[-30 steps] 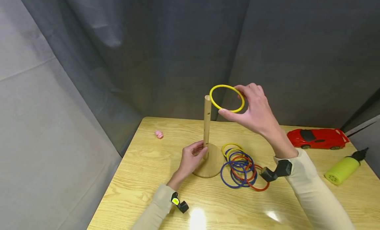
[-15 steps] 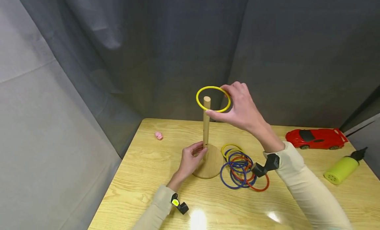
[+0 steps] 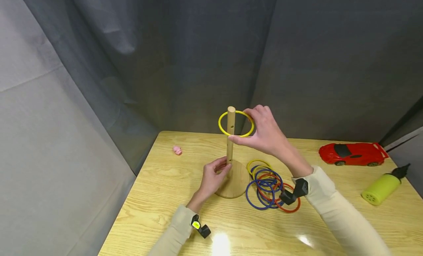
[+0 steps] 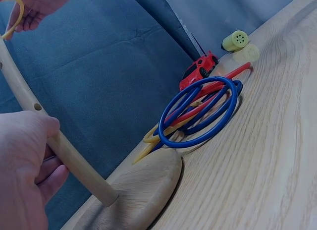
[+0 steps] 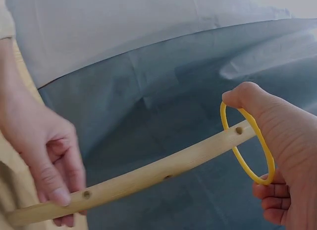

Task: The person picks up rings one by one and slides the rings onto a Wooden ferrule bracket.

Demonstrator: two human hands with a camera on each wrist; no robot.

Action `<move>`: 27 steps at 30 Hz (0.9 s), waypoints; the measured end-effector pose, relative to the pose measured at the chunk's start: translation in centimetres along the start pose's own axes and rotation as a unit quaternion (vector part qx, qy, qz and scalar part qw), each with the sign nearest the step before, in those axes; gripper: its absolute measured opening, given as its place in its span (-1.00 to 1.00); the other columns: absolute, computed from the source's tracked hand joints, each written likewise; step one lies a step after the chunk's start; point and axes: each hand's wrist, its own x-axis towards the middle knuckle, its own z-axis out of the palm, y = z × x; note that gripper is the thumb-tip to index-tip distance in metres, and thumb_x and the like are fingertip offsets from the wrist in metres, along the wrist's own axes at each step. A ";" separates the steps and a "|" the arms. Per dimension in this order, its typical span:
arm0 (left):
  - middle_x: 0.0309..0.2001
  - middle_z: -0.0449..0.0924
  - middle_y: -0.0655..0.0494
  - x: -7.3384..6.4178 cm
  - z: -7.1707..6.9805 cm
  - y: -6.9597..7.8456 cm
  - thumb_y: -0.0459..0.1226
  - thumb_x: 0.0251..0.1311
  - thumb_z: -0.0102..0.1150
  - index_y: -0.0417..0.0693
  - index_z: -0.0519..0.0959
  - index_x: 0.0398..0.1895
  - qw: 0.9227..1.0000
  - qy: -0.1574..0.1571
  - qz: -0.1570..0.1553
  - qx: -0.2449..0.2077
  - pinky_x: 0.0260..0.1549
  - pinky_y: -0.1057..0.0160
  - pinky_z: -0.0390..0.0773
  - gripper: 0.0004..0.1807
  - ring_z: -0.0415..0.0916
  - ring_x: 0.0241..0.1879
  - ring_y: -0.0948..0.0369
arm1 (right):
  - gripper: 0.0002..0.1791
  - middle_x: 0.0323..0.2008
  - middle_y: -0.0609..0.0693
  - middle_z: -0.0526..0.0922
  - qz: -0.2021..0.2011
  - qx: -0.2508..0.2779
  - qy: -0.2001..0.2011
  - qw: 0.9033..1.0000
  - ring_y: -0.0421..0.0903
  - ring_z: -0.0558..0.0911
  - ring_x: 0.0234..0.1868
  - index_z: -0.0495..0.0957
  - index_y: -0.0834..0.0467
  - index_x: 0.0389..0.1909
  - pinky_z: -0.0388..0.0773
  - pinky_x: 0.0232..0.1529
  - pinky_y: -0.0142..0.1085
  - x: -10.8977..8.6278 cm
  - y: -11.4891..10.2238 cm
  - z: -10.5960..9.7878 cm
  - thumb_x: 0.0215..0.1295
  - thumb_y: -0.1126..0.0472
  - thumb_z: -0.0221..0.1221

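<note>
A wooden post (image 3: 230,149) with small holes rises from a round wooden base (image 3: 232,186) on the table. My left hand (image 3: 213,177) pinches the post low down, just above the base. My right hand (image 3: 266,133) holds a yellow ring (image 3: 220,128) between thumb and fingers. The ring encircles the upper post, with the post's top sticking up through it, as the right wrist view also shows with the yellow ring (image 5: 270,160) around the post (image 5: 173,165). Right of the base lies a heap of blue, red and yellow rings (image 3: 264,188).
A red toy car (image 3: 353,155) stands at the table's back right. Nearer the right edge lies a yellow-green cylinder with a black tip (image 3: 380,190). A small pink pig figure (image 3: 177,150) sits at the back left. Dark curtains (image 3: 211,65) hang behind the wooden table (image 3: 148,197).
My right hand has moved the yellow ring left from beside the post to over its top, then down around it. My left hand has kept its hold on the post.
</note>
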 end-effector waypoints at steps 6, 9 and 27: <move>0.06 0.74 -0.18 -0.1 0.0 0.1 -0.31 0.45 0.27 -0.32 0.64 0.19 1.000 0.005 0.007 0.005 0.07 0.08 0.74 -0.66 0.73 0.03 -0.08 | -0.03 -0.22 0.07 0.48 0.011 -0.007 -0.024 1.000 0.07 0.35 -0.08 0.59 0.33 0.13 0.38 -0.17 -0.13 -1.6 1.0 1.9 -0.11 -0.33 0.55; 0.06 0.74 -0.21 -0.1 0.1 0.0 -0.31 0.45 0.27 -0.34 0.64 0.18 1.000 0.007 0.013 0.009 0.03 0.07 0.75 -0.66 0.74 0.01 -0.09 | -0.01 -0.20 0.08 0.50 0.022 -0.006 -0.034 0.999 0.07 0.37 -0.07 0.59 0.33 0.16 0.42 -0.16 -0.12 -2.4 1.4 2.8 -0.12 -0.34 0.55; 0.12 0.71 -0.22 -1.3 -0.2 -0.4 -0.33 0.40 0.33 -0.37 0.62 0.20 1.000 -0.001 0.002 0.000 0.10 -0.04 0.72 -0.61 0.71 0.08 -0.13 | 0.03 -0.08 0.15 0.57 0.059 0.010 -0.058 0.997 0.10 0.41 0.00 0.57 0.34 0.21 0.47 -0.10 -0.04 -6.6 3.5 7.0 -0.10 -0.35 0.56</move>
